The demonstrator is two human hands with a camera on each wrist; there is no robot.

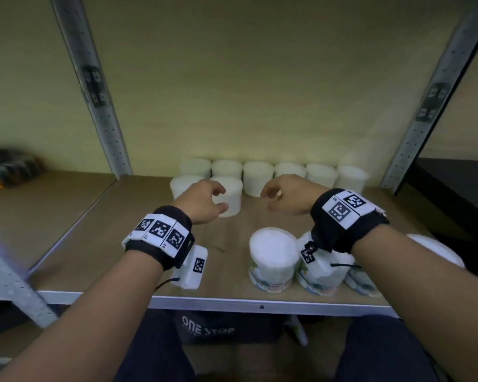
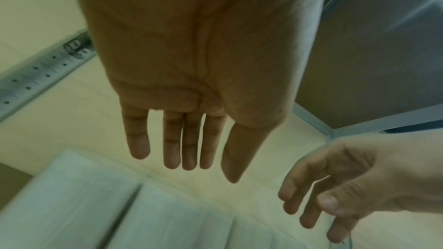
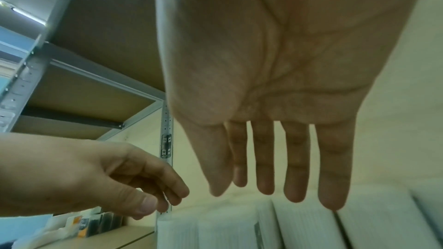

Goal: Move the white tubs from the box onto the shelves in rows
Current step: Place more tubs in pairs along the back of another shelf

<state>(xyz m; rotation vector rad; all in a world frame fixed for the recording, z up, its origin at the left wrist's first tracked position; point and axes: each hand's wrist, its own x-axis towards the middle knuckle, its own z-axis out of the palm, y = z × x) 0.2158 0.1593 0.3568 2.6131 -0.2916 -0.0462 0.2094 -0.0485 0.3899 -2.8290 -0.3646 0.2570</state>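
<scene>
Several white tubs [image 1: 260, 176] stand in a row at the back of the wooden shelf [image 1: 108, 238]. Two more form a second row on the left; my left hand [image 1: 218, 199] hovers in front of the right one [image 1: 231, 198]. In the left wrist view the left hand's fingers [image 2: 187, 154] hang straight above blurred tubs [image 2: 72, 205] and hold nothing. My right hand [image 1: 268, 198] hangs loose and empty beside it, its fingers [image 3: 266, 177] straight over the back row [image 3: 307, 228]. Three labelled tubs [image 1: 273, 257] stand near the shelf's front edge, partly hidden under my right wrist.
Metal posts rise at the left [image 1: 94, 92] and the right [image 1: 431, 100] of the bay. A dark box printed ONE STOP [image 1: 207, 329] sits below the shelf. Dark and orange items [image 1: 9, 169] lie on the neighbouring shelf to the left.
</scene>
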